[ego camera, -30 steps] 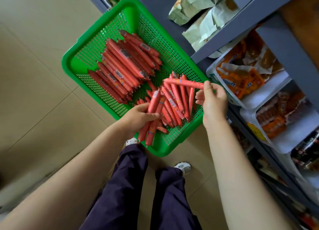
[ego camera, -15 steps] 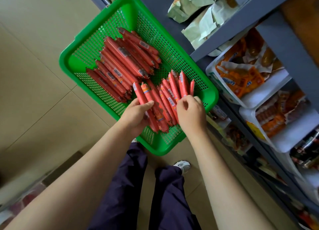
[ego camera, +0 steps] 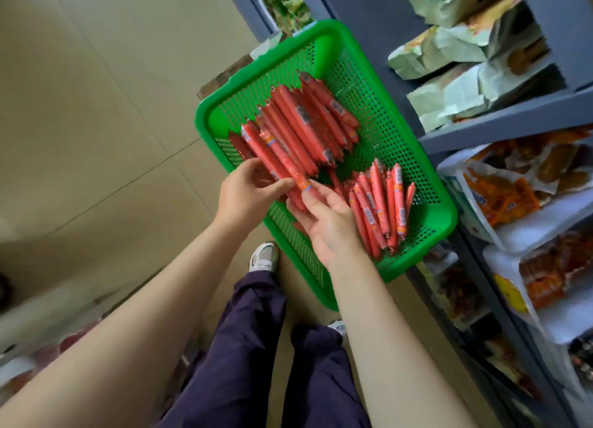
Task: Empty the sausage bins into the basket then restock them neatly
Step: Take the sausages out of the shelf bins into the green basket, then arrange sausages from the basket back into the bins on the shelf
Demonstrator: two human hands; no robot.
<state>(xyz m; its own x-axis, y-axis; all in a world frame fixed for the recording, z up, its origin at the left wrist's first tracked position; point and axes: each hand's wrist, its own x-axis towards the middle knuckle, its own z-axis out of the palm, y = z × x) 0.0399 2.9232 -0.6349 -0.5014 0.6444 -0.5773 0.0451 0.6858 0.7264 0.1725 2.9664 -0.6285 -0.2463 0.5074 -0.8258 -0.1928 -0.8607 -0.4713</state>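
Left hand (ego camera: 245, 191) now over the near-left part of the green basket (ego camera: 446, 215), thumb and fingers curled round the near ends of a few long red sausages (ego camera: 272, 154). Right hand (ego camera: 327, 222) moved left from the short sticks since half a second ago, palm turned up, thumb and fingertips pinching the same bunch from below, touching the left thumb. Bunch lifted and tilted up and away, its far ends resting against the big pile of long sausages (ego camera: 308, 119) in the far half of the basket. Short thin sausages (ego camera: 382, 203), gripped by both hands a moment ago, now lying loose and roughly side by side in the near-right corner, just beside the right wrist. Small labels with a blue and yellow patch on the wrappers, writing too blurred to read; grey barcode-like patches on the pile, unreadable too. Basket shifted right and lower in view against the earlier frame, near the grey shelves (ego camera: 500, 125). White trays (ego camera: 545, 222) of orange snack packs on the shelves to the right, pale green bags (ego camera: 449, 93) on the shelf above, print not legible. Dark trousers (ego camera: 256, 347) and a white shoe (ego camera: 264, 257) below, on a beige tiled floor (ego camera: 96, 122).
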